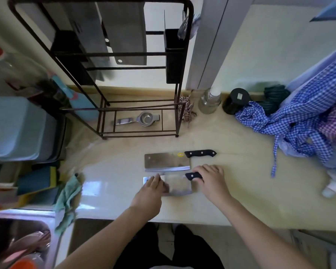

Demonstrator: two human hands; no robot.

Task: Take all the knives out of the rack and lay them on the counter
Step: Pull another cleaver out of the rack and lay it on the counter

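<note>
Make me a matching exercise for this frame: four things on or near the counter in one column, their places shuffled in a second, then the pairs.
Things:
1. far cleaver
2. near cleaver
3. metal strainer
4. green rag

Places:
A. on the rack's bottom shelf
B. draped by the sink edge
C. under both hands, right hand on its handle, left hand on its blade
D. flat on the counter, untouched

Pairs: 1-D, 2-C, 3-A, 4-B
</note>
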